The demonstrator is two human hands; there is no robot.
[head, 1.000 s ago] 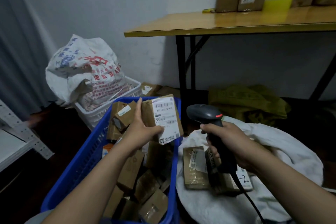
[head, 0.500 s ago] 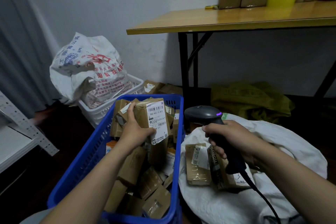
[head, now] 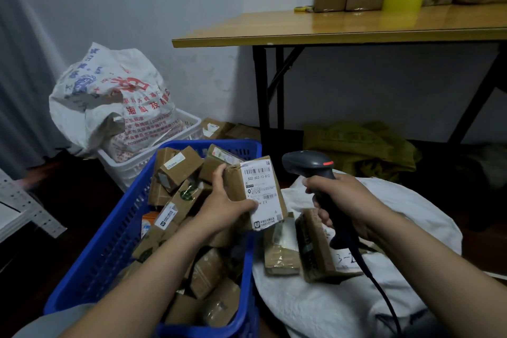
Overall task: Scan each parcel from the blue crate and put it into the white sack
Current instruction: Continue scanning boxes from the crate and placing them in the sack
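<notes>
A brown parcel (head: 255,192) is being gripped by the left hand (head: 223,207), thumb lying across its white label and fingers wrapped over its top left edge; it is being held above the right rim of the blue crate (head: 109,250), label turned up. The forearm is being stretched forward over the crate's other parcels. A dark scanner (head: 315,173) is being clutched by its handle in the right hand (head: 345,200), its head held just beside the parcel, above the white sack (head: 411,217), where two parcels are lying.
</notes>
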